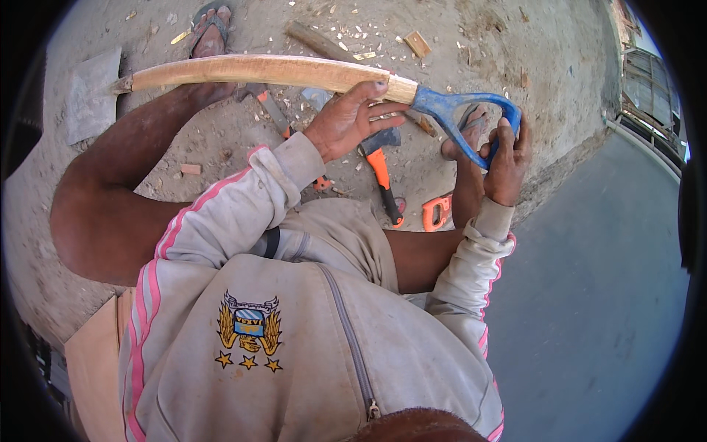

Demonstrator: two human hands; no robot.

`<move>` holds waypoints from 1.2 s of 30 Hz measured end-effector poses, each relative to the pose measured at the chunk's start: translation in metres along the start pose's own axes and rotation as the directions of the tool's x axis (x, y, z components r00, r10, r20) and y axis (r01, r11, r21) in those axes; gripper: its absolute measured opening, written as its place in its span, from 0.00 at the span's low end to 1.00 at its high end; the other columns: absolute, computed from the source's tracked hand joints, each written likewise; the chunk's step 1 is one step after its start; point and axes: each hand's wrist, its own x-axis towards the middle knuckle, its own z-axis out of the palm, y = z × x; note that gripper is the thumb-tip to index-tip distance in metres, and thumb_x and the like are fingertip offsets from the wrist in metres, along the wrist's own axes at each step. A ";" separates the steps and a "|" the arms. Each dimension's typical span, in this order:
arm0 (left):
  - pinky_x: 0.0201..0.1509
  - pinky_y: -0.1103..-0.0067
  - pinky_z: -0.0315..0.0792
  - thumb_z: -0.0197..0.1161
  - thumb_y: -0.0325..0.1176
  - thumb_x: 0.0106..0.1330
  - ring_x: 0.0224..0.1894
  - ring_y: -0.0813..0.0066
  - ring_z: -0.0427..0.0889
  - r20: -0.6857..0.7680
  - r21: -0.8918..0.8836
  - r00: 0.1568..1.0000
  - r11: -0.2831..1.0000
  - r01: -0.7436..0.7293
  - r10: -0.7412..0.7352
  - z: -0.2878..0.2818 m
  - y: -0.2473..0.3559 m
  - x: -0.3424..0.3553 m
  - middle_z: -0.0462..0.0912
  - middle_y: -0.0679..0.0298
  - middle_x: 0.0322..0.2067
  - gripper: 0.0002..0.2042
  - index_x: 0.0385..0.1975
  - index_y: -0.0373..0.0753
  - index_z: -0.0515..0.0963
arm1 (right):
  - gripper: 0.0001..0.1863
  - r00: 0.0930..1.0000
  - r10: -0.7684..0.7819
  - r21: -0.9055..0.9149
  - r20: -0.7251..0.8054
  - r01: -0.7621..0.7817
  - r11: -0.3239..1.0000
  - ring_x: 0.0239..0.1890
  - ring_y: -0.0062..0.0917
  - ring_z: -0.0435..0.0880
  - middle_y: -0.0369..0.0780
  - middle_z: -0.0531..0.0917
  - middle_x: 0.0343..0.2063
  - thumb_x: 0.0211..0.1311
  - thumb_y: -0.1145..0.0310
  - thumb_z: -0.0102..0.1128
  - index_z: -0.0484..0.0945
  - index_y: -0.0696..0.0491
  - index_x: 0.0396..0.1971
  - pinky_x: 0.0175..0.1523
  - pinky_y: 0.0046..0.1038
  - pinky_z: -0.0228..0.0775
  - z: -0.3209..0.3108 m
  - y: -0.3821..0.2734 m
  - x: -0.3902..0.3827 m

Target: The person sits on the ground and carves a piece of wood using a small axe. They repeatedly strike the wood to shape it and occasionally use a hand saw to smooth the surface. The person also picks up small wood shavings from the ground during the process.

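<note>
I hold a long, pale wooden handle [258, 71] level in front of me, with a blue D-shaped plastic grip [460, 110] fitted on its right end. My left hand [346, 121] wraps the wood just beside the blue socket. My right hand [507, 163] closes on the far bar of the blue grip. The handle's left end tapers to a point above my left knee. I sit low, in a grey jacket with pink stripes, feet in sandals on the sandy ground.
An orange-handled hatchet [381, 171] lies on the sand between my legs, next to an orange saw handle [437, 212]. Wood chips and offcuts [417, 43] litter the ground ahead. A flat grey slab [92, 96] sits at left, a smooth concrete floor [596, 295] at right.
</note>
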 end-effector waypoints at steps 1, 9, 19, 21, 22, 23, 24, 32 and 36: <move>0.67 0.58 0.69 0.64 0.40 0.68 0.63 0.52 0.74 0.001 0.017 1.000 1.000 0.005 -0.005 0.000 0.000 0.000 0.74 0.51 0.58 0.27 0.63 0.37 0.66 | 0.26 1.000 0.028 0.058 -0.005 -0.027 0.998 0.21 0.15 0.74 0.35 0.77 0.26 0.69 0.66 0.60 0.69 0.62 0.62 0.26 0.19 0.68 0.003 -0.005 -0.005; 0.72 0.56 0.63 0.66 0.56 0.64 0.67 0.48 0.68 -0.046 0.050 0.998 0.998 -0.034 0.037 -0.010 0.006 0.002 0.69 0.46 0.61 0.38 0.64 0.36 0.61 | 0.26 0.975 -0.188 -0.149 -0.122 0.170 0.974 0.22 0.21 0.78 0.39 0.80 0.27 0.66 0.61 0.62 0.71 0.60 0.59 0.28 0.28 0.74 -0.013 -0.005 0.004; 0.72 0.52 0.62 0.61 0.61 0.64 0.67 0.48 0.66 -0.416 0.150 0.637 0.740 -0.655 0.649 -0.103 0.158 0.005 0.65 0.45 0.62 0.43 0.66 0.34 0.55 | 0.33 0.958 0.185 -0.479 0.220 -0.059 0.876 0.35 0.40 0.87 0.54 0.83 0.35 0.67 0.45 0.54 0.69 0.61 0.55 0.41 0.41 0.78 -0.019 0.097 -0.004; 0.71 0.52 0.63 0.60 0.61 0.64 0.66 0.48 0.67 -0.453 0.095 0.589 0.694 -0.714 0.669 -0.108 0.173 0.001 0.65 0.45 0.61 0.43 0.67 0.34 0.54 | 0.34 0.900 0.301 -0.431 0.315 -0.147 0.890 0.31 0.38 0.87 0.53 0.83 0.35 0.67 0.43 0.52 0.69 0.62 0.54 0.31 0.36 0.77 0.010 0.124 -0.017; 0.70 0.52 0.64 0.60 0.61 0.64 0.65 0.48 0.68 -0.467 0.098 0.567 0.677 -0.729 0.679 -0.104 0.178 0.002 0.66 0.45 0.60 0.43 0.68 0.34 0.54 | 0.35 0.863 0.359 -0.414 0.356 -0.199 0.888 0.29 0.37 0.87 0.52 0.83 0.35 0.67 0.42 0.51 0.69 0.63 0.53 0.26 0.34 0.77 0.027 0.141 -0.027; 0.69 0.52 0.65 0.59 0.62 0.65 0.64 0.48 0.69 -0.478 0.102 0.540 0.654 -0.750 0.693 -0.099 0.184 0.001 0.66 0.45 0.60 0.43 0.68 0.34 0.53 | 0.36 0.821 0.407 -0.397 0.401 -0.244 0.885 0.26 0.36 0.87 0.52 0.83 0.34 0.67 0.41 0.50 0.69 0.64 0.52 0.21 0.32 0.77 0.047 0.160 -0.035; 0.67 0.52 0.67 0.59 0.62 0.64 0.63 0.49 0.70 -0.490 0.082 0.525 0.636 -0.767 0.696 -0.092 0.187 0.000 0.68 0.46 0.57 0.43 0.66 0.33 0.55 | 0.36 0.803 0.455 -0.321 0.384 -0.346 0.881 0.28 0.36 0.88 0.51 0.84 0.36 0.68 0.41 0.50 0.69 0.65 0.52 0.18 0.30 0.75 0.070 0.185 -0.051; 0.64 0.54 0.70 0.56 0.61 0.66 0.58 0.52 0.75 -0.550 0.120 0.501 0.657 -0.744 0.668 -0.133 0.227 -0.021 0.74 0.50 0.49 0.38 0.61 0.31 0.62 | 0.37 0.766 0.406 -0.473 0.498 -0.152 0.868 0.50 0.47 0.84 0.59 0.82 0.47 0.68 0.41 0.47 0.72 0.65 0.55 0.49 0.44 0.78 0.197 0.233 -0.114; 0.64 0.57 0.72 0.52 0.59 0.70 0.56 0.57 0.78 -0.608 0.185 0.465 0.684 -0.705 0.644 -0.145 0.215 -0.015 0.81 0.56 0.44 0.34 0.55 0.27 0.72 | 0.32 0.701 0.431 -0.613 0.568 0.012 0.790 0.53 0.49 0.82 0.54 0.83 0.48 0.68 0.42 0.44 0.81 0.57 0.47 0.58 0.46 0.72 0.173 0.211 -0.105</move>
